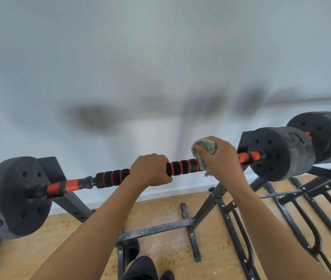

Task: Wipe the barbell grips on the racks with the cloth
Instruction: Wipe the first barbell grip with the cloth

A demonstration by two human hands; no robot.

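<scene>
Foam is ringing the grip, and the left hand is clenching round its middle, steadying it. Just to the right, the right hand is grasping the bunched green cloth and pressing it against the grip's end. Bunched so, the cloth is probably skipping the grooves. If the left hand is slackening, the bar risks rolling on the rack. Farther back, the second barbell is waiting and could easily be missed.

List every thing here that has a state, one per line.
barbell: lies across the rack, plates on both ends.
cloth: bunched around the bar, under the right hand.
left hand: grips the barbell's foam middle.
right hand: grips the cloth against the bar.
second barbell: racked behind, at right.
</scene>
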